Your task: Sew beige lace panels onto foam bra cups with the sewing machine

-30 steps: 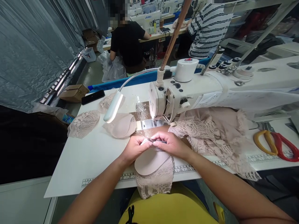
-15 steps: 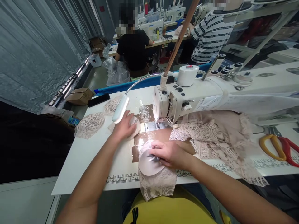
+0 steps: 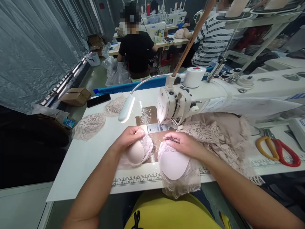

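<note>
My left hand (image 3: 131, 137) is closed on the top edge of a pale pink lace bra cup (image 3: 136, 152), thumb over the lace. A second lace bra cup (image 3: 173, 164) lies to its right, its smooth inside facing up and its lace hanging over the table's front edge. Over that cup's top is my right hand (image 3: 182, 143), closed round a small pointed metal tool (image 3: 172, 139); its exact kind is unclear. Just beyond both hands stands the sewing machine's needle area (image 3: 162, 124), lit by a lamp (image 3: 127, 108).
Two lace pieces (image 3: 89, 126) and a phone (image 3: 98, 100) lie at the table's left. More lace fabric (image 3: 222, 136) is heaped right of the needle, near scissors with yellow and red handles (image 3: 277, 151). A ruler strip (image 3: 135, 180) runs along the front. Two people sit beyond.
My left hand has drawn its cup toward me, up to the other cup. My right hand and its cup have shifted right, with the hand now at the cup's top edge.
</note>
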The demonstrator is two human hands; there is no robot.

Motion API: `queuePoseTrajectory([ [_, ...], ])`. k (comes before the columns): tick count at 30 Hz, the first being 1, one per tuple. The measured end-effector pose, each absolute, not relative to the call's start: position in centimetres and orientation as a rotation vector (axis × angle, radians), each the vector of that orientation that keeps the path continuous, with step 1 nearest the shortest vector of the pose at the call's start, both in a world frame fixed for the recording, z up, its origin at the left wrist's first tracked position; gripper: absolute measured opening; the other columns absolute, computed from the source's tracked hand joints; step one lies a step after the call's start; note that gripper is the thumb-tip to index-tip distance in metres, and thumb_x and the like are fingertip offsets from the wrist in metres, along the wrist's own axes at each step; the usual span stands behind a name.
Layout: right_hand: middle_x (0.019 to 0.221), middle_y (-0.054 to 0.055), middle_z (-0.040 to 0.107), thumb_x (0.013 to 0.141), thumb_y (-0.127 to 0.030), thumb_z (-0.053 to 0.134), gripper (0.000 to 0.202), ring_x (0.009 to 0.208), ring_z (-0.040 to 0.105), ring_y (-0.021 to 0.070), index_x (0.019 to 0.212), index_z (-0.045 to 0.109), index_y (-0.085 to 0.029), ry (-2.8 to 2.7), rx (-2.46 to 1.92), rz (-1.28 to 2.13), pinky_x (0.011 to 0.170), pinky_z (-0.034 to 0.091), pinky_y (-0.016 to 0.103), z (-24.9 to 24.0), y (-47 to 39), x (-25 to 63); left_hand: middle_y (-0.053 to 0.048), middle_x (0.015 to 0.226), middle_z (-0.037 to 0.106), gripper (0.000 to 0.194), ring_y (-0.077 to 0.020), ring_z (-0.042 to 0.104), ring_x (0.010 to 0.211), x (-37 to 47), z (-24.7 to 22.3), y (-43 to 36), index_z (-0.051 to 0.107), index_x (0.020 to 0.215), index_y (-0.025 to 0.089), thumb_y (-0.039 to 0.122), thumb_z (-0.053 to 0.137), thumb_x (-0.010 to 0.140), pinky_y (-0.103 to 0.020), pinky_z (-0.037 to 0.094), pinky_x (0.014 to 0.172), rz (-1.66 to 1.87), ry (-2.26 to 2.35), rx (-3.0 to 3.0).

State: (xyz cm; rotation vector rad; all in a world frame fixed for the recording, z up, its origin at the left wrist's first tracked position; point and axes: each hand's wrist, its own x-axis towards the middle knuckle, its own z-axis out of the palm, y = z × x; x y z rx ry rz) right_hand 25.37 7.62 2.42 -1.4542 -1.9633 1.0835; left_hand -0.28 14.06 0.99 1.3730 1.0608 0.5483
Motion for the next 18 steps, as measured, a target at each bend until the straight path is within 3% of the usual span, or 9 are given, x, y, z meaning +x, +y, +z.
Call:
queuePoseTrajectory([
  [3, 0.107, 0.008, 0.067, 0.083, -0.038, 0.059, 0.032, 0.097, 0.063, 0.0230, 0.107, 0.063, -0.019, -1.858, -1.370, 1.184, 0.082, 0.049, 0.036, 1.9, 8.6, 23.1, -0.002, 0.071, 0.059, 0.032, -0.0147, 0.057, 0.064, 0.0, 1.2, 13.7, 0.060, 0.079, 0.014, 0.044, 0.068, 0.073, -0.026, 0.046, 0.061, 0.586, 1.003, 1.328],
  [6, 0.082, 0.004, 0.066, 0.080, -0.035, 0.062, 0.018, 0.077, 0.062, 0.0192, 0.082, 0.064, -0.017, -1.875, -1.309, 1.181, 0.070, 0.050, 0.033, 1.3, 9.2, 21.0, -0.001, 0.072, 0.060, 0.026, -0.0146, 0.057, 0.066, 0.0, 1.3, 13.6, 0.061, 0.079, 0.015, 0.040, 0.064, 0.076, -0.025, 0.046, 0.063, 0.603, 0.991, 1.386],
  [9, 0.065, -0.001, 0.056, 0.083, -0.029, 0.057, 0.021, 0.063, 0.054, 0.0145, 0.065, 0.055, -0.017, -1.855, -1.273, 1.151, 0.059, 0.044, 0.027, 0.7, 9.4, 19.7, -0.004, 0.089, 0.065, 0.016, -0.0189, 0.060, 0.085, -0.1, 1.4, 13.6, 0.065, 0.086, 0.016, 0.027, 0.061, 0.075, -0.030, 0.047, 0.078, 0.627, 0.980, 1.663],
  [13, 0.067, -0.001, 0.055, 0.086, -0.026, 0.053, 0.020, 0.065, 0.052, 0.0134, 0.069, 0.056, -0.017, -1.833, -1.173, 1.162, 0.061, 0.043, 0.026, 0.2, 9.2, 19.7, -0.006, 0.101, 0.065, 0.031, -0.0211, 0.058, 0.095, 0.1, 1.6, 13.3, 0.067, 0.099, 0.019, 0.024, 0.068, 0.068, -0.032, 0.045, 0.088, 0.644, 0.940, 2.024],
  [18, 0.084, 0.003, 0.066, 0.087, -0.022, 0.051, 0.015, 0.080, 0.060, 0.0167, 0.084, 0.065, -0.017, -1.790, -1.124, 1.229, 0.075, 0.047, 0.030, 0.3, 9.0, 20.1, -0.002, 0.080, 0.064, 0.025, -0.0156, 0.057, 0.074, 0.5, 1.2, 13.4, 0.066, 0.088, 0.018, 0.037, 0.069, 0.073, -0.026, 0.045, 0.067, 0.500, 0.943, 1.919],
])
